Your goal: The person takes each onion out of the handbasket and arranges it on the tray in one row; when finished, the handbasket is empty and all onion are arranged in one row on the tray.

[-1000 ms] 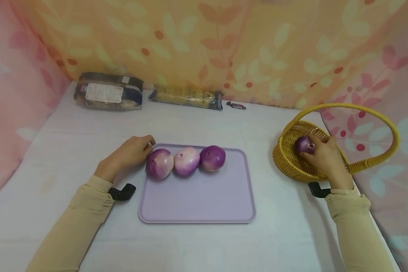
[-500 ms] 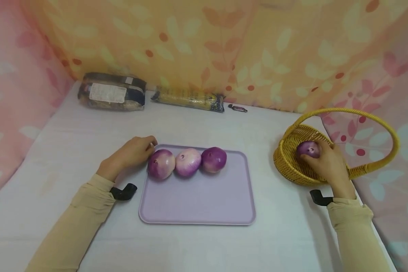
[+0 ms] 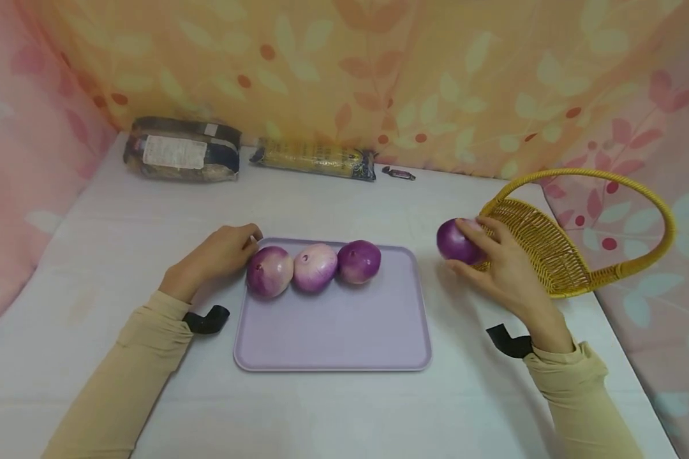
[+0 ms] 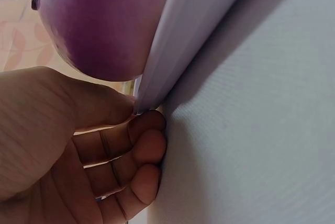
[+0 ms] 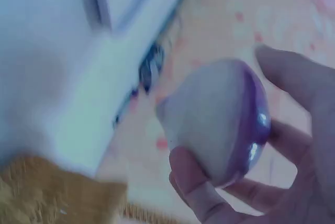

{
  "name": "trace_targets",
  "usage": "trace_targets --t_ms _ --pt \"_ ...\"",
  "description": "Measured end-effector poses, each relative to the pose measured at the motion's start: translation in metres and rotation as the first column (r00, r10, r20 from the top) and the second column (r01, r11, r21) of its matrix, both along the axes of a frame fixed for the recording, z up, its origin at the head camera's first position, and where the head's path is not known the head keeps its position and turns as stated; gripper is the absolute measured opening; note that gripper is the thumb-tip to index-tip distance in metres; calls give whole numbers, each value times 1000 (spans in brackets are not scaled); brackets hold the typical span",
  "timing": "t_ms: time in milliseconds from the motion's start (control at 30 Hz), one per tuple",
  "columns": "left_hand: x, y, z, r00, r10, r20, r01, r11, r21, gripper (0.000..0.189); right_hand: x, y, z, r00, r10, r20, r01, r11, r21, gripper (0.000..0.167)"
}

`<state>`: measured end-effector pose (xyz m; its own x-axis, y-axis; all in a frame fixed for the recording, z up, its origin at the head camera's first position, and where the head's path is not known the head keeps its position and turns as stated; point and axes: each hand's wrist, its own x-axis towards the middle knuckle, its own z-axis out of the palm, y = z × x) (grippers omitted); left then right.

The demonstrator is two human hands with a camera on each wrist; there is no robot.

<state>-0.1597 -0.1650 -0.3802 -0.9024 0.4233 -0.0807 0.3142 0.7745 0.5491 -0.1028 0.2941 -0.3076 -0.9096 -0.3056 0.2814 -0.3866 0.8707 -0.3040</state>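
My right hand [image 3: 511,274] holds a purple onion [image 3: 455,242] in the air, left of the yellow wicker basket [image 3: 542,245]. In the right wrist view, the fingers [image 5: 191,177] and thumb surround this onion [image 5: 209,114], whose pointed end faces away from the palm. At the far left corner of the lilac tray [image 3: 333,338], my left hand [image 3: 218,255] pinches the rim, as its own wrist view shows with the thumb [image 4: 102,103] against the tray edge [image 4: 172,51]. Three onions lie in a row along the tray's far side: a left one [image 3: 270,272], a pale middle one [image 3: 314,268] and a darker right one [image 3: 359,262].
Along the back of the white-covered table stand a dark package with a white label [image 3: 175,152], a long yellow packet [image 3: 312,158] and a small wrapped candy [image 3: 399,173]. The basket's tall handle [image 3: 597,173] arches at the right. Patterned curtains [image 3: 344,76] enclose the table.
My right hand has lifted the onion out of the basket and carried it left toward the tray. The left hand stays at the tray corner.
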Motion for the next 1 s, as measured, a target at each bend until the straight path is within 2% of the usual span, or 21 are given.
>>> trace_targets --t_ms 167,467,633,833,1000 --pt "1 0 0 1000 4 18 -4 1000 0 25 0 -27 -19 991 107 74 -116 986 123 61" --pt "1 -1 2 1000 6 16 -6 1000 4 26 -3 -45 -41 983 138 118 -157 973 170 62" --pt "1 0 2 1000 7 23 -7 1000 -1 26 -6 -51 -45 981 145 129 -166 971 171 66" --pt "1 0 2 1000 12 24 -12 1000 -3 26 -10 -57 -46 981 139 135 -159 975 155 78" --pt "1 -1 1 1000 12 15 -12 1000 -7 26 -12 -62 -45 978 130 165 -157 974 162 79"
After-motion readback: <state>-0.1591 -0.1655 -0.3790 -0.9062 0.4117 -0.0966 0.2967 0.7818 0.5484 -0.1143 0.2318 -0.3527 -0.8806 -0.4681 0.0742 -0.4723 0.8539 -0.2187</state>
